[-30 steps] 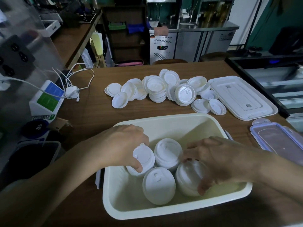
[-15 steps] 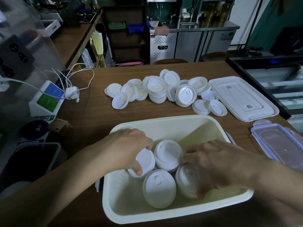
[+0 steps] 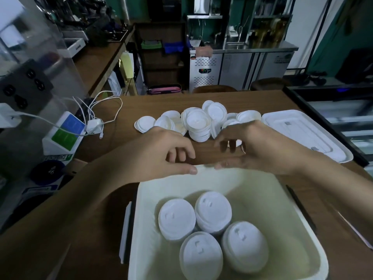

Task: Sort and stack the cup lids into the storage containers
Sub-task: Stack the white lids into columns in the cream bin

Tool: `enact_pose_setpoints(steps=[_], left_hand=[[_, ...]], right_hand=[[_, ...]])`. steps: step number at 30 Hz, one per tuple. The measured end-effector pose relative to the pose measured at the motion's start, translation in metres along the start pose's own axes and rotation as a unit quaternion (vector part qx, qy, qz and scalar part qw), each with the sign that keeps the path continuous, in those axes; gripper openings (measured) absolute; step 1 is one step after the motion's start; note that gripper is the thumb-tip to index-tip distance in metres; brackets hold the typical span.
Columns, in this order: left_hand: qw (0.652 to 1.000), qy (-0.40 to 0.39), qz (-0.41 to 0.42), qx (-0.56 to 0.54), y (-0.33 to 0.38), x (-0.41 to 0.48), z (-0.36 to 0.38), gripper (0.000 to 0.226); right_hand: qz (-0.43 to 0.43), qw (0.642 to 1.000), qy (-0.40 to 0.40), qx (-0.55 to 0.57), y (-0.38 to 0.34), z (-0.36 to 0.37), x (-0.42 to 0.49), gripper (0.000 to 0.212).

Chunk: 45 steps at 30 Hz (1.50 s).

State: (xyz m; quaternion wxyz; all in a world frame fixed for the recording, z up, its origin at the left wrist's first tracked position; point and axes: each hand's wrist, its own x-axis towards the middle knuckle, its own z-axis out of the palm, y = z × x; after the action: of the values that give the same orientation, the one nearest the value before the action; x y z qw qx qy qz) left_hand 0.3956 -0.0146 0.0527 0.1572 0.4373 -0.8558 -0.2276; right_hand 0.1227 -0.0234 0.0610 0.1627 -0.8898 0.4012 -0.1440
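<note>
Both hands are over the far rim of the cream rectangular plastic tub [image 3: 282, 184]; my left hand [image 3: 161, 152] has its fingers loosely curled and the thumb stretched along the rim, gripping nothing; my right hand [image 3: 258, 150] is also loosely curled, with blurred fingers, and as far as I can tell it holds nothing.

Key relation: the loose pile of white round plastic cup lids [image 3: 198, 124] lies on the brown wooden table [image 3: 113, 142], straight ahead of both hands, on the far side of the tub and just past my fingertips; the pile runs left to right; its tallest stack stands roughly upright in the gap between my two hands; the right hand overlaps the pile's right end in view and looks nearer to those lids, while the left is nearer the flat lids at the left end; the lids are round, so there is no long axis to line up with.

Four stacks of white lids [image 3: 212, 229] already stand in the near half of the tub, touching each other; the far half is bare, so my guess is the next stack goes there.

A white rectangular tub cover [image 3: 302, 134] lies flat on the right, just beside the pile.

Writing: the blue and green stand [image 3: 64, 132] at the left carries a QR-type sticker and the text is too small to read; there are no brand marks on the lids, only moulded sip tabs.
</note>
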Motion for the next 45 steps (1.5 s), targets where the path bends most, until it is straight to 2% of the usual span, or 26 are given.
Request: enact_pose_setpoints(steps=[5,10,14,20,23,26,34,38,45], left_hand=[[0.998,0.055,-0.022,0.001,-0.04,0.037,0.001,0.031],[0.991,0.108,-0.074,0.001,-0.089,0.084,0.014,0.06],[0.989,0.083,-0.123,-0.02,-0.109,0.124,0.019,0.087],[0.988,0.022,-0.152,0.011,-0.132,0.164,0.027,0.105],[0.986,0.008,-0.165,-0.002,-0.143,0.174,0.038,0.101],[0.986,0.019,-0.165,0.001,-0.149,0.177,0.043,0.085],[0.985,0.052,-0.157,-0.041,-0.15,0.165,0.038,0.092],[0.984,0.067,-0.152,-0.061,-0.145,0.152,0.033,0.081],[0.985,0.089,-0.128,-0.08,-0.126,0.128,0.014,0.071]], right_hand=[[0.048,0.998,0.041,-0.01,0.036,0.007,0.053,0.049],[0.132,0.99,0.039,-0.036,0.076,0.028,0.104,0.073],[0.213,0.976,0.001,-0.047,0.089,0.044,0.137,0.094],[0.247,0.968,-0.009,-0.048,0.103,0.059,0.158,0.101],[0.254,0.966,-0.019,-0.04,0.108,0.065,0.16,0.098],[0.257,0.966,-0.012,-0.028,0.114,0.068,0.162,0.094],[0.249,0.967,0.008,0.042,0.117,0.064,0.161,0.101],[0.255,0.964,0.004,0.069,0.11,0.059,0.156,0.101],[0.224,0.969,0.048,0.096,0.092,0.043,0.145,0.098]])
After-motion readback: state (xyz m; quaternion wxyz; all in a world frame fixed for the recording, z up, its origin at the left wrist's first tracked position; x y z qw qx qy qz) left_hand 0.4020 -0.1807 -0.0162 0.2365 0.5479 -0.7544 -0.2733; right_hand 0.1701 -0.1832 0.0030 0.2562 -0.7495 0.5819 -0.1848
